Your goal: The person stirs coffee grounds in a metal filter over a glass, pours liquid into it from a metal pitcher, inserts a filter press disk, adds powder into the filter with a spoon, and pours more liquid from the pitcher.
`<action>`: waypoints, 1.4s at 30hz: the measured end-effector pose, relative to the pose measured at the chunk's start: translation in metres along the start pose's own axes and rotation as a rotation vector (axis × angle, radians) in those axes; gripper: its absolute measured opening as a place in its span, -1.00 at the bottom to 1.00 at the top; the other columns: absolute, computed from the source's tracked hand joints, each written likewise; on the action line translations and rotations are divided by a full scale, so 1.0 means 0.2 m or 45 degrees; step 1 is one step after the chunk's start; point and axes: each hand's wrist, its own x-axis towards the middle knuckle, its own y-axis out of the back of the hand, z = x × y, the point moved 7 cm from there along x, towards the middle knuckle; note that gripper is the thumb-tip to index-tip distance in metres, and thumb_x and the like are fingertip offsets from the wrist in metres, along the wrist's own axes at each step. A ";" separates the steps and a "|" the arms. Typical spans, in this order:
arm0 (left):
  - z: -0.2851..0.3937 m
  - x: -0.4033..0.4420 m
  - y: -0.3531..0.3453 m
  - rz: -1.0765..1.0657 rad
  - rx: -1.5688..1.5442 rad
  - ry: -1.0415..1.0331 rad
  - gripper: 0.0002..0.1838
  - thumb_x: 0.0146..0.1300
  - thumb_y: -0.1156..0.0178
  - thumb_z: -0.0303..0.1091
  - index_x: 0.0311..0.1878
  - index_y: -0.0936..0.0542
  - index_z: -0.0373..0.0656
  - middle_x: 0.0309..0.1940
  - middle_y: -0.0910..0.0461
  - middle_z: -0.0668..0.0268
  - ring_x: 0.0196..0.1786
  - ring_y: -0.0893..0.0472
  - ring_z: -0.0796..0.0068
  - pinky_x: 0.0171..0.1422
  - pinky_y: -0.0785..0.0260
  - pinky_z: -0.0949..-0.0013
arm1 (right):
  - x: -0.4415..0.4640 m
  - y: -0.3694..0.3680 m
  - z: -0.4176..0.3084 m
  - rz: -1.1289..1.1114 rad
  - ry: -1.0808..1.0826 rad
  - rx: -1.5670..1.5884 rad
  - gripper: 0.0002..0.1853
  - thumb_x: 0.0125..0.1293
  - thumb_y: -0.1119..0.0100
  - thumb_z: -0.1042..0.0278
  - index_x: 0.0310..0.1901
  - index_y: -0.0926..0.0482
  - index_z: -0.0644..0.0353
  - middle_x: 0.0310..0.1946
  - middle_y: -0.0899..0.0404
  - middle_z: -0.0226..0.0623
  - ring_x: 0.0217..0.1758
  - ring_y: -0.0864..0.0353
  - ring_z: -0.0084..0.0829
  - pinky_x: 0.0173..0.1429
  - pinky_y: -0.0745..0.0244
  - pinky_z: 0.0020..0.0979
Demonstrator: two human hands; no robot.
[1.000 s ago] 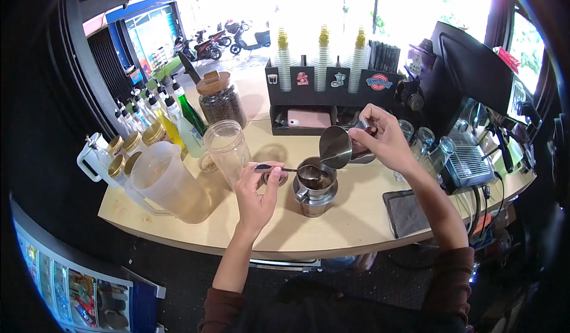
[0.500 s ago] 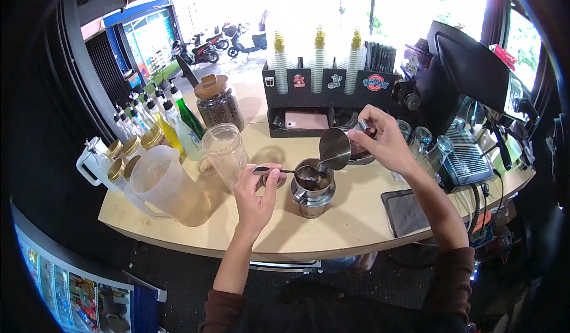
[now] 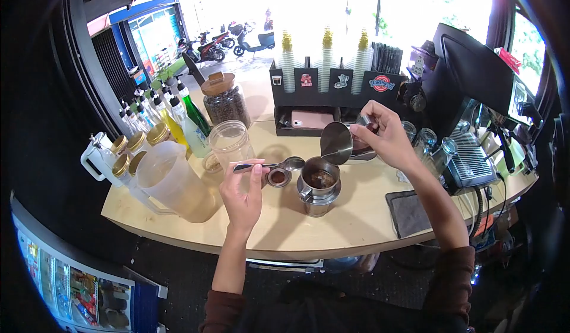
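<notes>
Between its fingertips, my left hand [image 3: 243, 197] pinches a spoon [image 3: 292, 163] whose bowl hangs just left of the metal coffee dripper's rim. The coffee dripper [image 3: 321, 191] stands upright on the counter, with dark wet coffee visible inside. Gripped by its handle in my right hand [image 3: 385, 136] is a metal pitcher [image 3: 337, 143], tilted so its spout points down at the dripper's far edge. Any stream of liquid is too fine to make out. A small round dish [image 3: 278, 177] with brown contents lies below the spoon. Behind my left hand is a clear jar [image 3: 230, 143].
A frosted plastic jug [image 3: 172, 181] and several syrup bottles [image 3: 189, 128] occupy the left side. A jar of coffee beans [image 3: 224, 102] and a black cup holder [image 3: 309, 104] line the back. At right are a dark cloth [image 3: 409, 214] and an espresso machine [image 3: 472, 155].
The spoon has come out of the dripper and moved left with my left hand. My right hand still holds the tilted pitcher over the dripper. The view has shifted slightly.
</notes>
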 end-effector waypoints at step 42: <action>0.01 -0.05 -0.02 -0.023 -0.006 -0.074 -0.84 0.35 -0.17 -0.42 -0.18 -0.66 -0.30 -0.37 -0.67 0.23 -0.27 -0.65 0.46 -0.13 -0.47 0.39 | -0.15 0.18 0.23 0.332 -0.218 0.337 -0.79 0.29 -0.25 0.47 -0.37 -0.36 0.16 -0.49 -0.44 -0.54 -0.46 -0.43 -0.71 -0.35 -0.38 -0.63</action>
